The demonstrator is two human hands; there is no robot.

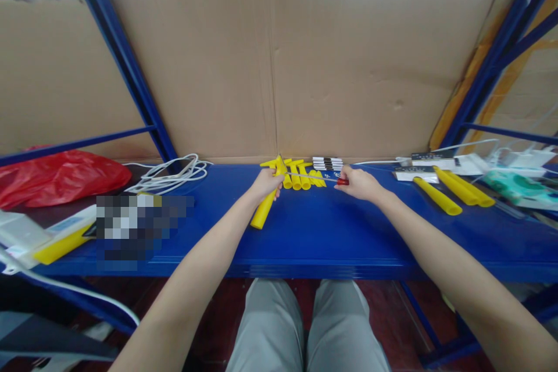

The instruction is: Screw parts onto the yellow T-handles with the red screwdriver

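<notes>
My left hand [265,185] is closed around a yellow plastic tube-shaped handle [263,213], whose lower end slants toward the front edge of the bench. My right hand [361,184] grips the red handle of a screwdriver [343,181]. Its thin metal shaft runs leftward to the yellow handle at my left hand, but the tip's exact contact cannot be made out. Just behind the shaft lie several yellow T-shaped plastic pieces [297,177] and smaller yellow pointed parts [317,179]. A row of white-and-black small items [328,163] sits behind my right hand.
Blue bench [322,232], with a cardboard panel [349,70] behind it. Yellow tubes [438,196] and small black-and-white packets [414,174] lie at right. Coiled white cable [178,174], a red plastic bag [65,177] and another yellow tube [63,246] are at left. Blue posts [131,70] frame the bench.
</notes>
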